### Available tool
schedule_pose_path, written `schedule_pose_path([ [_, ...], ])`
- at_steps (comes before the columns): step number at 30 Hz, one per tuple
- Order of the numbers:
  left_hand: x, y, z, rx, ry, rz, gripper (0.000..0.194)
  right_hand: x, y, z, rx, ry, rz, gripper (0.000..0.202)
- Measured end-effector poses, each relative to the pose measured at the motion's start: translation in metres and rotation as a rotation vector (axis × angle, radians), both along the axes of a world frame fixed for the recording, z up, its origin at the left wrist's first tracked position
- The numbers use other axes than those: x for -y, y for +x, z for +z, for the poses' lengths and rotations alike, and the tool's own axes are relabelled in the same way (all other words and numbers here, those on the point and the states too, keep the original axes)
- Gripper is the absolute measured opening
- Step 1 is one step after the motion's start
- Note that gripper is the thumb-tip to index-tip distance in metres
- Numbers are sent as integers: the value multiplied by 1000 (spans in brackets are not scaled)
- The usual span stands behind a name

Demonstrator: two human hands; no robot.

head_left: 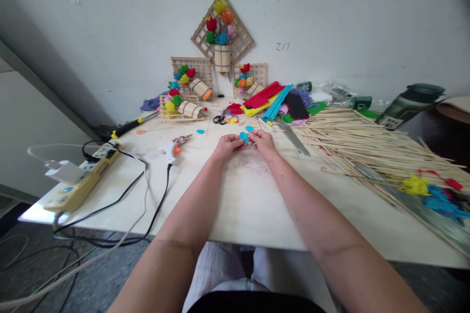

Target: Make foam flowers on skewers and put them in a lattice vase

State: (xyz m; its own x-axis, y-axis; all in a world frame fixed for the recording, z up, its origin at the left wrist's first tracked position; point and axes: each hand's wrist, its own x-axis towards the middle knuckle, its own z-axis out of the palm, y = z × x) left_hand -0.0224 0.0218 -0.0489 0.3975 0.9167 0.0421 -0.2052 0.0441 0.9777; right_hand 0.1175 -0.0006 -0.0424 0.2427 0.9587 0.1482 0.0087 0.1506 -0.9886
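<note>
Over the middle of the table, my left hand point(229, 146) and my right hand point(263, 144) meet at a small blue paper petal point(243, 137). Fingers of both hands are closed, pinching it from either side. Just beyond them lies another blue petal point(249, 128), near the right fingertips. A third blue petal point(200, 131) rests farther left. To the left of my hands is a white glue gun point(171, 150) with an orange trigger. Black-handled scissors point(220, 119) lie behind my left hand. Whether anything else is between the fingers is too small to tell.
Thin wooden sticks point(352, 132) spread across the right side. A metal ruler point(293, 137) lies right of my hands. Lattice panels with paper flowers point(222, 34) stand at the wall. A yellow power strip point(82, 178) with cables occupies the left edge; a dark bottle point(411, 105) leans at right.
</note>
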Motion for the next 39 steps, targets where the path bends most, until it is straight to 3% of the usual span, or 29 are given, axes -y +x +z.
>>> schedule_pose_path([
  [8, -1, -1, 0, 44, -14, -18, 37, 0, 4, 1, 67, 83, 11, 9],
  [13, 0, -1, 1, 42, -7, -24, 36, 1, 4, -1, 105, 57, 6, 16],
  [39, 0, 0, 0, -15, 20, -17, 34, 0, 7, -2, 91, 29, 32, 13],
])
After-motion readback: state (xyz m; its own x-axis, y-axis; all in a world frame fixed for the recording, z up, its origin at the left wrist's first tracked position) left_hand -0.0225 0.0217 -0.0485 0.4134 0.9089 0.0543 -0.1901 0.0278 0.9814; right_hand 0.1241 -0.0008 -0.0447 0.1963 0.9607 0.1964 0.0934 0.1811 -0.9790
